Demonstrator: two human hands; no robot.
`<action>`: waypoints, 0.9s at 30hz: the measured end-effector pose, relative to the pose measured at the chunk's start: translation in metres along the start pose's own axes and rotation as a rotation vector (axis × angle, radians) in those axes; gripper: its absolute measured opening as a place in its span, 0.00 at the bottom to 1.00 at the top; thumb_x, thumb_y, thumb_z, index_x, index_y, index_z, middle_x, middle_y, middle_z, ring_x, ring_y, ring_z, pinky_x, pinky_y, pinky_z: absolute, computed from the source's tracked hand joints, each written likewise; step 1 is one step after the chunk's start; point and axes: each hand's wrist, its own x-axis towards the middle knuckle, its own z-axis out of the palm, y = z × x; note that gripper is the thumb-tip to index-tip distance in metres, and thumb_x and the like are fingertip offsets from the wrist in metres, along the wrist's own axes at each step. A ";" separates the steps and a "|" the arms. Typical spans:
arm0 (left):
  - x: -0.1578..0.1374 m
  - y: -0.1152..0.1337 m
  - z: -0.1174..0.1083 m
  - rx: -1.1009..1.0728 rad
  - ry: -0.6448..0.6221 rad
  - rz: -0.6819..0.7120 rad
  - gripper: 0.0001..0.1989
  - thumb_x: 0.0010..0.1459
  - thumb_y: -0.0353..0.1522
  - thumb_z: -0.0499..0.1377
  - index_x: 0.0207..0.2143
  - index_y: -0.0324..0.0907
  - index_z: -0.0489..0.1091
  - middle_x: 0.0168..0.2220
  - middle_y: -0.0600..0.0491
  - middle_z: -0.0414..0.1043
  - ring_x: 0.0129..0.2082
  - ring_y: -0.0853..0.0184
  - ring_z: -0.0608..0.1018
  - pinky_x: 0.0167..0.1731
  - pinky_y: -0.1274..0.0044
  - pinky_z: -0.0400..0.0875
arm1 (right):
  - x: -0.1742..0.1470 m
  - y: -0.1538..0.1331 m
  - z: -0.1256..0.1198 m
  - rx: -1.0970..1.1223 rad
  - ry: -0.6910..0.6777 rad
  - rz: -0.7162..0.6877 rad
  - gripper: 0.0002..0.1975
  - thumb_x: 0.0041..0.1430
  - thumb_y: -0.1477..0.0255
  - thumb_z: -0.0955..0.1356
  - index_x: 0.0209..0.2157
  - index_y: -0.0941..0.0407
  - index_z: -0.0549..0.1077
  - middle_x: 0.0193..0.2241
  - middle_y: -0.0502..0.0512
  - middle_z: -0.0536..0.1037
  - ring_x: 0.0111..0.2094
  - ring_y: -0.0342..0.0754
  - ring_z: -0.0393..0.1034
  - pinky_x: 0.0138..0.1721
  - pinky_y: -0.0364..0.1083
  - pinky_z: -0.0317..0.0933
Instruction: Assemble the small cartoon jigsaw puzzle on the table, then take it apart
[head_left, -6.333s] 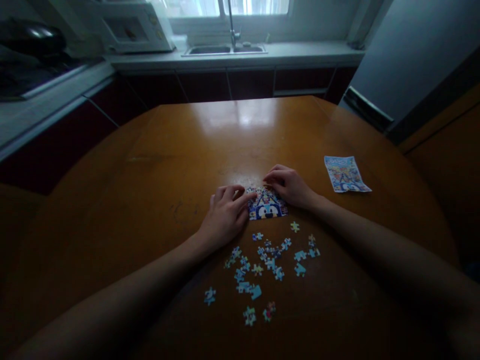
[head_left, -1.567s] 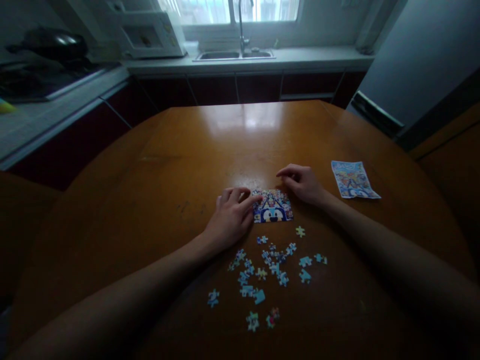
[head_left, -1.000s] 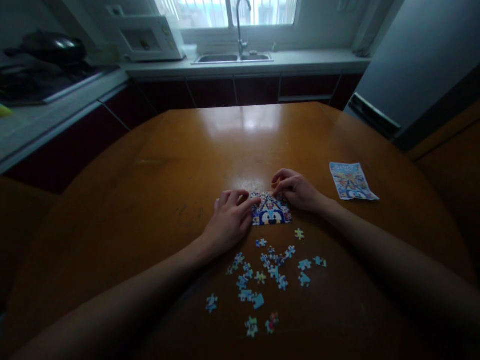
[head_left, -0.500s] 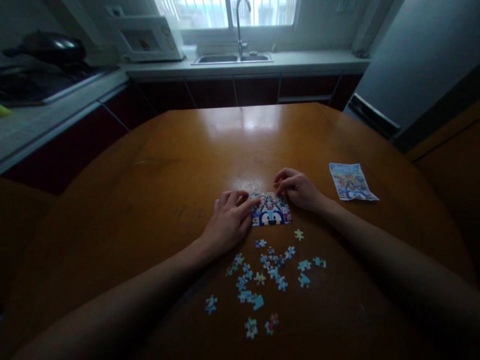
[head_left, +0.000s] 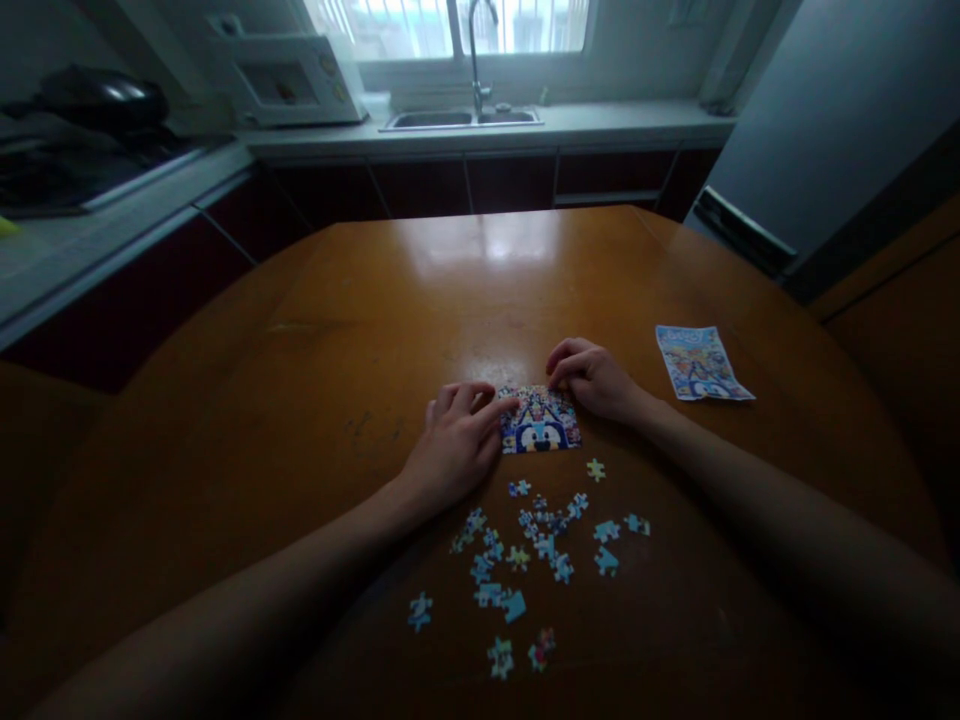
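Observation:
A partly assembled jigsaw puzzle (head_left: 541,436) lies flat on the wooden table, showing a blue cartoon dog's face at its lower edge. My left hand (head_left: 459,432) rests at its left side, fingers apart, with the index fingertip on the puzzle. At the upper right edge, my right hand (head_left: 589,378) has thumb and fingers closed in a pinch, touching or very near the puzzle; what is between them, if anything, is hidden. Loose puzzle pieces (head_left: 546,545) are scattered nearer to me, and a yellowish piece (head_left: 595,469) sits just below the puzzle's right corner.
A printed picture sheet or packet (head_left: 703,364) with the same dog lies right of my right hand. Beyond the table (head_left: 360,290) are a counter with a sink (head_left: 435,120), a microwave (head_left: 289,80) and a stove with a black pan (head_left: 105,98). A refrigerator (head_left: 825,130) stands at right.
The view has shifted very slightly. My right fingertips have moved a little along the puzzle's upper edge; my left hand and the loose pieces stay in place.

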 end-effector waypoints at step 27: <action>0.002 0.003 -0.002 -0.082 -0.008 -0.044 0.25 0.69 0.37 0.55 0.67 0.49 0.59 0.64 0.51 0.68 0.57 0.52 0.64 0.57 0.56 0.62 | 0.000 0.000 -0.001 -0.056 -0.015 -0.062 0.18 0.46 0.86 0.63 0.23 0.53 0.81 0.33 0.54 0.77 0.38 0.49 0.72 0.43 0.51 0.66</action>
